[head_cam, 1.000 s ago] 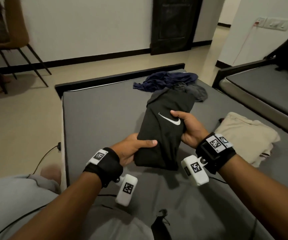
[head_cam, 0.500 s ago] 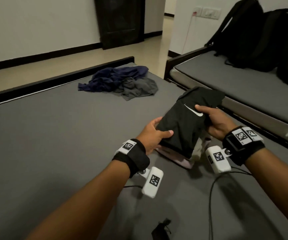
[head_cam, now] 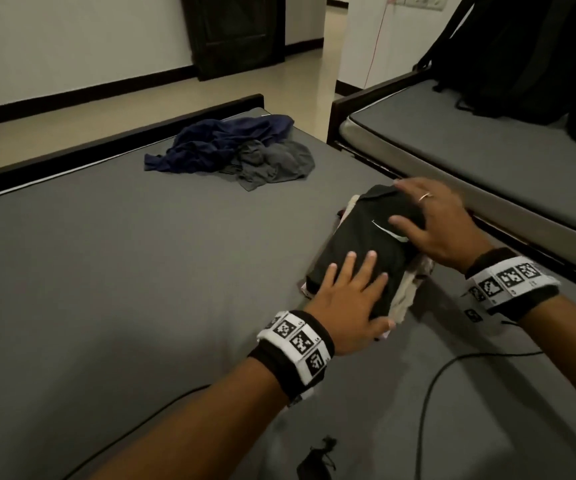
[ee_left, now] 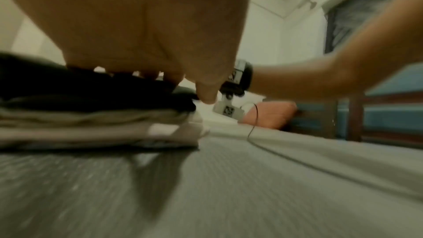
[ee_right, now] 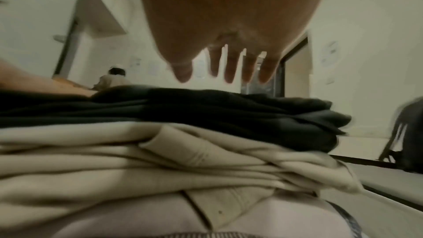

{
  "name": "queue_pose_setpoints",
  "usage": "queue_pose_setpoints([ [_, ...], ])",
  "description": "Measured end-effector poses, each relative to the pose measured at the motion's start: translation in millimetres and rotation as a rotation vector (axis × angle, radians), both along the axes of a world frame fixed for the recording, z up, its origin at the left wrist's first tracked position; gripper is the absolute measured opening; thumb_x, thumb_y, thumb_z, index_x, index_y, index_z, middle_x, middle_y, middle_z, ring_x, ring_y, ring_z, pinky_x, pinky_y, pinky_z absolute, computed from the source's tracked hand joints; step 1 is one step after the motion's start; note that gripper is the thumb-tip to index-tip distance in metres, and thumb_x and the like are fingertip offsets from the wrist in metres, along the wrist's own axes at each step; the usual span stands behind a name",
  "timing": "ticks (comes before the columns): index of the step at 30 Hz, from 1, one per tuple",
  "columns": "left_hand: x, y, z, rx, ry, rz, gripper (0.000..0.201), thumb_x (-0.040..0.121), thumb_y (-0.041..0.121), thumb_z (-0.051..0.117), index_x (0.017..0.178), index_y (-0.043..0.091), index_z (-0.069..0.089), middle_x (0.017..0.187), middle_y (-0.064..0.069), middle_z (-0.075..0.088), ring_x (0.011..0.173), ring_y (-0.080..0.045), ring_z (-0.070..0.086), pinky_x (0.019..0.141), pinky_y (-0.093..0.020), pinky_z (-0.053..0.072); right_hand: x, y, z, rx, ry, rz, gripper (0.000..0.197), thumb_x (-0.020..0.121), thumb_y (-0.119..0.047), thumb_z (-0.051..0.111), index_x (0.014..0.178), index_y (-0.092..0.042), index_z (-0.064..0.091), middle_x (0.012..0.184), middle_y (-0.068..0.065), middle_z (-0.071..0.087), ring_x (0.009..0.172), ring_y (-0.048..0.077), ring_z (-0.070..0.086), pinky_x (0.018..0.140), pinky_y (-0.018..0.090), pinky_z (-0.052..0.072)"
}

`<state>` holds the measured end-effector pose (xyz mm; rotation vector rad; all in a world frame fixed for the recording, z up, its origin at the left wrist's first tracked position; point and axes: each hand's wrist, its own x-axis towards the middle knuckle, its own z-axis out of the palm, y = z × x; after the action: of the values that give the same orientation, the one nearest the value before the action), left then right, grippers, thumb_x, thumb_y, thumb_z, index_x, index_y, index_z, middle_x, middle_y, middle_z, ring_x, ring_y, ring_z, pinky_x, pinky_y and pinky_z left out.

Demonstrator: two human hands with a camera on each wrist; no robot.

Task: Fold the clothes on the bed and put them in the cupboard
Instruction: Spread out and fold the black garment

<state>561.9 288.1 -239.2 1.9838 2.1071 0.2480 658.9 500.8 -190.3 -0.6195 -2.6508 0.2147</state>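
A folded black garment (head_cam: 355,237) with a white swoosh lies on top of a stack of folded beige clothes (head_cam: 407,296) near the right edge of the grey bed (head_cam: 141,289). My left hand (head_cam: 352,292) lies flat on the near end of the black garment, fingers straight. My right hand (head_cam: 432,223) presses its far end with spread fingers. From the left wrist the black garment (ee_left: 91,88) tops the beige stack (ee_left: 91,126). From the right wrist the black layer (ee_right: 206,111) lies over beige folds (ee_right: 137,160), and my right hand (ee_right: 219,77) hovers just above it.
A crumpled pile of dark blue (head_cam: 224,143) and grey clothes (head_cam: 272,164) lies at the far end of the bed. A second bed (head_cam: 470,150) with black backpacks (head_cam: 522,57) stands to the right. Cables (head_cam: 428,403) trail across the near mattress.
The black garment was carried to the right and set down on the beige stack. Both hands let go of their grip and now press flat on top of it.
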Motion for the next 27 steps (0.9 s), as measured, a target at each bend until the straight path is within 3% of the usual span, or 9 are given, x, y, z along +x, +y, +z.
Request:
queue_pose_setpoints([
  [2,9.2,-4.9,-14.3,-0.018,0.164,-0.098,0.069,0.100,0.052,0.040,0.158,0.022,0.018,0.166,-0.002,-0.007,0.151,-0.032,-0.015,0.121,-0.056,-0.003,-4.8,0.8,-10.5,-0.040,-0.305,0.220,0.079,0.088,-0.080,0.025,0.149,-0.032,0.043,0.158,-0.001,0.037,0.148,0.020,0.028,0.120,0.048,0.020],
  [4,16.1,-10.0,-22.4,-0.020,0.223,-0.149,0.063,0.101,0.050,0.041,0.156,0.026,0.024,0.166,-0.001,-0.007,0.151,-0.031,-0.016,0.120,-0.060,-0.002,-6.8,12.1,-21.1,-0.115,-0.518,0.201,0.096,0.075,-0.094,0.009,0.153,-0.042,0.031,0.165,-0.008,0.022,0.154,0.018,0.011,0.123,0.051,0.005],
  [8,16.7,-15.5,-21.3,-0.117,0.159,-0.177,0.061,0.097,0.057,0.046,0.152,0.034,0.031,0.166,0.005,-0.011,0.149,-0.031,-0.022,0.116,-0.067,-0.005,-5.9,40.0,-21.8,-0.208,-0.570,0.048,0.112,0.063,-0.102,0.010,0.157,-0.040,0.019,0.167,-0.008,0.010,0.155,0.021,0.001,0.124,0.053,0.000],
  [11,9.5,-22.1,-17.3,-0.127,0.116,-0.202,0.068,0.094,0.061,0.048,0.153,0.036,0.026,0.166,0.006,-0.009,0.150,-0.031,-0.017,0.116,-0.068,0.004,-2.7,53.3,-18.7,-0.325,-0.571,-0.008,0.116,0.063,-0.102,0.014,0.158,-0.036,0.016,0.168,-0.004,0.007,0.155,0.020,0.005,0.125,0.045,0.003],
  [16,4.5,-52.6,-8.2,-0.018,-0.164,0.016,0.073,0.096,0.051,0.053,0.156,0.034,0.015,0.166,0.004,-0.008,0.150,-0.025,0.020,0.110,-0.047,0.039,-12.1,52.0,-7.4,-0.232,-0.625,-0.097,0.106,0.071,-0.097,0.009,0.159,-0.037,0.014,0.168,-0.001,0.008,0.155,0.026,0.005,0.122,0.057,0.003],
  [20,-10.2,-74.4,-5.0,0.009,-0.245,0.110,0.080,0.097,0.057,0.047,0.154,0.041,-0.006,0.157,-0.002,0.037,0.125,-0.029,0.056,0.100,-0.048,0.048,-33.4,23.9,6.9,-0.096,-0.534,-0.011,0.109,0.068,-0.095,-0.001,0.158,-0.037,0.020,0.167,0.000,0.015,0.154,0.027,0.007,0.121,0.059,0.002],
  [22,-27.6,-84.8,-0.9,0.036,-0.192,0.154,0.072,0.096,0.057,0.045,0.153,0.042,0.005,0.139,0.002,0.058,0.119,-0.026,0.059,0.098,-0.044,0.049,-50.6,4.8,12.3,-0.061,-0.534,0.069,0.104,0.072,-0.093,0.000,0.157,-0.037,0.024,0.167,0.000,0.018,0.154,0.025,0.008,0.121,0.057,0.002],
  [24,-51.6,-96.7,9.3,0.072,-0.142,0.217,0.055,0.098,0.050,0.047,0.149,0.040,0.029,0.130,0.009,0.062,0.117,-0.019,0.059,0.098,-0.037,0.048,-70.3,-14.1,19.3,-0.050,-0.538,0.142,0.101,0.076,-0.091,0.005,0.154,-0.034,0.034,0.164,0.000,0.026,0.153,0.023,0.016,0.122,0.055,0.006],
  [27,-95.7,-121.3,29.6,0.126,-0.096,0.342,0.039,0.098,0.044,0.047,0.137,0.037,0.048,0.123,0.014,0.064,0.108,-0.013,0.062,0.092,-0.031,0.049,-100.1,-45.8,37.4,-0.073,-0.527,0.241,0.080,0.087,-0.083,0.024,0.136,-0.029,0.057,0.143,0.001,0.055,0.129,0.021,0.051,0.113,0.048,0.037],
])
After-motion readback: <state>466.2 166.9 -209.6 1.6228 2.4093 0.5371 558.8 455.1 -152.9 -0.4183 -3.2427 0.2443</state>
